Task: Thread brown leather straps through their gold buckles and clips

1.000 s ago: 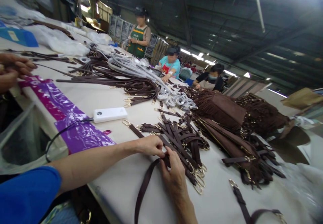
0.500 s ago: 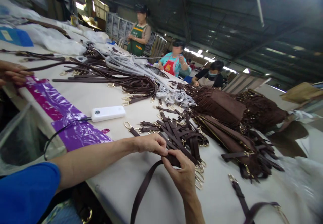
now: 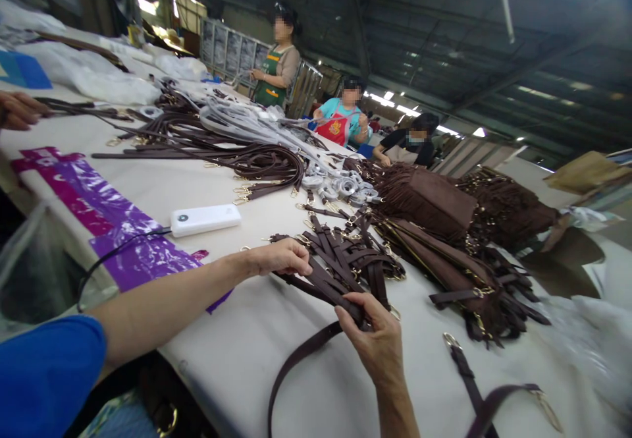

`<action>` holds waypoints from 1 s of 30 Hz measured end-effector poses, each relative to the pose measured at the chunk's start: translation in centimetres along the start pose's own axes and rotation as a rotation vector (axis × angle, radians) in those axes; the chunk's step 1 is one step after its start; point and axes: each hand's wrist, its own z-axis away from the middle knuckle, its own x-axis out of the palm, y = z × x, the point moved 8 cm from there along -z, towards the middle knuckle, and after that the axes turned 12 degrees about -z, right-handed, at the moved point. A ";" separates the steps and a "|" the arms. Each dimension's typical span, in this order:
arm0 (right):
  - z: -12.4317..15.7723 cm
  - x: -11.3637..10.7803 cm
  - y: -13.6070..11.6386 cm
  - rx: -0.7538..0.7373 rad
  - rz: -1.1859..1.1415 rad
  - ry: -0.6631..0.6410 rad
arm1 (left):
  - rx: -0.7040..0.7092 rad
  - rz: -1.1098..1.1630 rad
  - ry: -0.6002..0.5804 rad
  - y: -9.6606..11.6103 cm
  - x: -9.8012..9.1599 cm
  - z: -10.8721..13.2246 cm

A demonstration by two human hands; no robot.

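Observation:
My right hand [image 3: 372, 336] is closed on a dark brown leather strap [image 3: 292, 360], thumb on the near side and fingers behind. From there the strap loops down to the left over the table. My left hand [image 3: 286, 257] is closed at the left edge of a pile of short brown straps [image 3: 340, 253] with gold clasps. Its fingertips are curled in, so what they pinch, if anything, is hidden. At the lower right lies another brown strap [image 3: 467, 372] with gold hooks at its ends.
A white power bank [image 3: 206, 220] with a black cable rests beside purple plastic film [image 3: 143, 253]. Long coiled straps [image 3: 266, 164] and fringed brown bags [image 3: 424, 201] lie further back. Another person's hand [image 3: 20, 110] is at the left edge; several co-workers stand or sit across the table.
My hands were together on the strap. My left hand has moved up and left, away from my right, which has shifted slightly right with the strap. The other person's hand at left has drawn back.

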 end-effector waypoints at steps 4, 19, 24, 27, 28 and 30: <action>0.0 -0.4 0.1 0.016 -0.002 0.003 | -0.022 -0.022 0.021 -0.1 -0.6 0.0; 1.1 -3.5 5.7 0.295 0.041 -0.062 | 0.527 -1.018 0.058 1.2 1.8 -0.3; 1.1 -1.9 5.6 0.257 0.224 -0.195 | 0.474 -1.328 0.151 0.9 4.1 -0.8; 0.7 -0.6 4.6 0.112 0.288 -0.157 | 0.478 -1.337 0.173 1.1 4.4 -0.8; 0.6 0.1 4.3 0.069 0.288 -0.157 | 0.490 -1.313 0.180 1.2 4.2 -0.8; 0.4 1.3 3.9 0.031 0.255 -0.171 | 0.513 -1.251 0.201 1.4 3.7 -0.7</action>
